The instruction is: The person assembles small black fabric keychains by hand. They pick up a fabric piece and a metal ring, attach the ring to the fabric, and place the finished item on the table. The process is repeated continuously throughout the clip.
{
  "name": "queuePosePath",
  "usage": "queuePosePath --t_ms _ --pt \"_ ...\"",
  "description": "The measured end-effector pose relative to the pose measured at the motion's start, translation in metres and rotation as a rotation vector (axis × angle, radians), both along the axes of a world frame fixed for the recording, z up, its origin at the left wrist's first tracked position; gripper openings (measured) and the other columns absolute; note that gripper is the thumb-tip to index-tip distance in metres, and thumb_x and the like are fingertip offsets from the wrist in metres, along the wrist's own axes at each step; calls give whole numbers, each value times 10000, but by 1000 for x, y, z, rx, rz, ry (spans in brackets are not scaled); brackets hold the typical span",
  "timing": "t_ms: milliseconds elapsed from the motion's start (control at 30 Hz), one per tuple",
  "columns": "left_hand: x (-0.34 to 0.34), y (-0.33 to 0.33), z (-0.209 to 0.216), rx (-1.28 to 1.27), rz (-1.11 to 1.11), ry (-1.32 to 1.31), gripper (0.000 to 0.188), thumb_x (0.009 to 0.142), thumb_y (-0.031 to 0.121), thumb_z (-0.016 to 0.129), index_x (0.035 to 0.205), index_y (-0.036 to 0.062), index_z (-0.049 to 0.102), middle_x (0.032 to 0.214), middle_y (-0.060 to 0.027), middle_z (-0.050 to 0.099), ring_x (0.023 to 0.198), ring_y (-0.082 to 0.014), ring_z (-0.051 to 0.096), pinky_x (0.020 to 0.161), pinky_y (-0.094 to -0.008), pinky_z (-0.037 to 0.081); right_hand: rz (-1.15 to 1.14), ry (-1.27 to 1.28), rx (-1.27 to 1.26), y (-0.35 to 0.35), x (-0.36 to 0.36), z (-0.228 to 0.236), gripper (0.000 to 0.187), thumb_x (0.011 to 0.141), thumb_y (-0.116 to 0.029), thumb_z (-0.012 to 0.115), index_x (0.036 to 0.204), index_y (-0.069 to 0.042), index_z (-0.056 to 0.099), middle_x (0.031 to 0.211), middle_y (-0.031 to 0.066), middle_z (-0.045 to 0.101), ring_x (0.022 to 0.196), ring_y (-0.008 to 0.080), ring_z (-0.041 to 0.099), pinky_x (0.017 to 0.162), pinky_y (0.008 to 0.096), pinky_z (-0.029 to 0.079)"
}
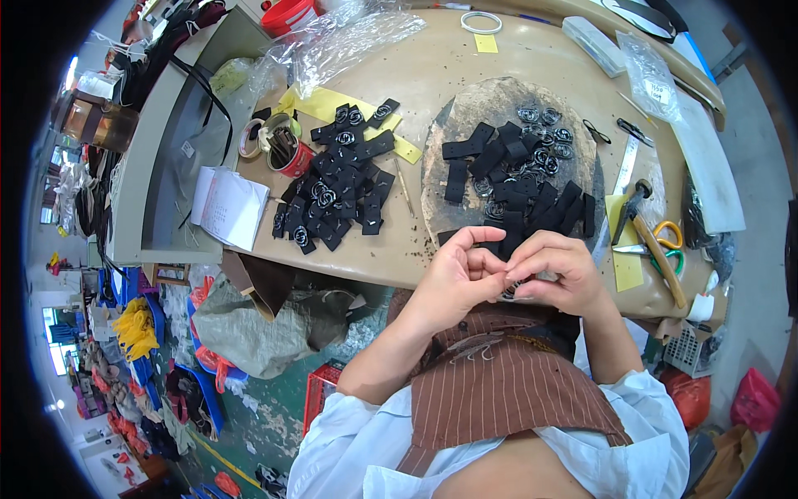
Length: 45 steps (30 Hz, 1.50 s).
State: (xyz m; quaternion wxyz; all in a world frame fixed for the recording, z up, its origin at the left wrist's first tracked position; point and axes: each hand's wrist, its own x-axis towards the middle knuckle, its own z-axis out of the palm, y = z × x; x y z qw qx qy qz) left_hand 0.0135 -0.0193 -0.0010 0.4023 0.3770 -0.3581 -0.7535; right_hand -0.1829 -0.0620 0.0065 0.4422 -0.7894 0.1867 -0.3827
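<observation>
What is between the fingers is hard to make out: the left hand (462, 279) and the right hand (564, 270) meet with their fingertips, and these cover most of it. Only a small part of a dark, shiny ring piece (512, 290) shows just below the fingertips, between the two thumbs; its remaining shape is hidden. The fingers of both hands are bent inward, but I cannot tell which of them pinch the piece. The hands also cover the near side of the round board (438, 209) and partly the black strips (540, 204) which lie there with metal rings, just beyond the fingers. The hands are at the front edge of the table (391, 259), close before the striped apron (515, 382). To the left, a stretch of brown table top separates the board from another pile of black strips; to the right, the hammer (638, 208) and the scissors (670, 235) lie near the right hand.
</observation>
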Motion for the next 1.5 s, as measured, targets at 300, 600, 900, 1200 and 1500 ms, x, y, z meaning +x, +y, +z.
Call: queuePosePath --t_ms 300,600,900,1200,1500 --pt "23 -75 -1 -252 57 -548 406 762 35 701 1110 -12 496 893 -110 652 782 -148 633 659 -255 502 -206 -351 370 11 -13 -13 104 773 13 675 859 0 619 963 127 602 780 139 602 681 246 492" --pt "10 -87 -24 -440 284 -1013 279 783 48 666 1026 -36 557 859 -114 652 784 -210 638 698 -324 501 -189 -303 623 17 -11 -3 343 775 106 619 1084 -7 521 1015 100 609 890 126 607 754 237 499" --pt "-6 -15 25 -191 211 -141 316 926 40 497 1235 -26 483 1042 -102 645 914 -120 619 769 -254 526 -219 -114 81 4 1 7 213 680 61 724 857 -16 633 832 105 668 770 198 658 675 277 522" --pt "-7 -1 31 -359 135 -455 393 923 19 499 1309 -16 430 1033 -82 640 902 -98 594 780 -242 498 -283 -45 44 6 1 15 200 674 40 732 840 -25 644 819 100 664 754 203 652 659 281 510" --pt "-13 7 18 -339 172 -317 388 914 41 532 1295 7 469 984 -35 654 843 -47 563 715 -212 468 -344 -44 119 11 6 17 178 682 20 733 829 -36 649 800 72 618 739 173 599 643 263 466"
